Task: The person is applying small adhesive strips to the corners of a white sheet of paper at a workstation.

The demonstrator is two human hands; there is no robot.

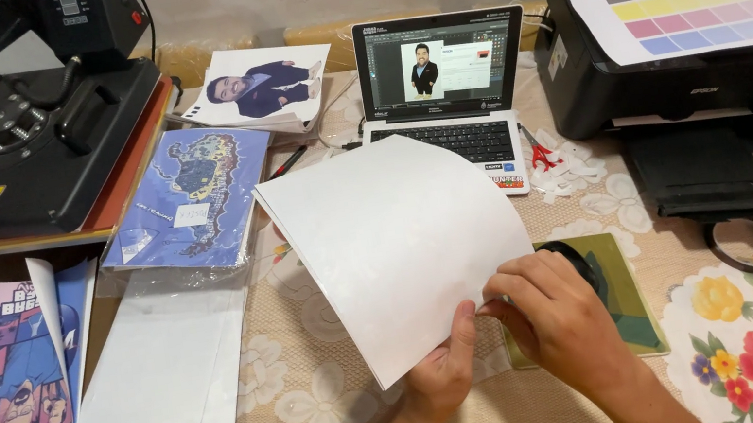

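Cluttered surface with floral cloth. My left hand and right hand both pinch the white sheet's near-right corner, sheet raised mid-surface before the laptop. Risk: uneven pull could crease or tear that corner.

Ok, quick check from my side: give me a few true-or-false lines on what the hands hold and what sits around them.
1. Both hands, left hand and right hand, pinch the white sheet at its near edge. True.
2. The laptop lid is shut. False: it is open, screen lit.
3. A colour-bar test print lies on the black printer. True.
4. The heat press stands right of the printer. False: it stands at far left.
5. Red-handled scissors lie right of the laptop. True.
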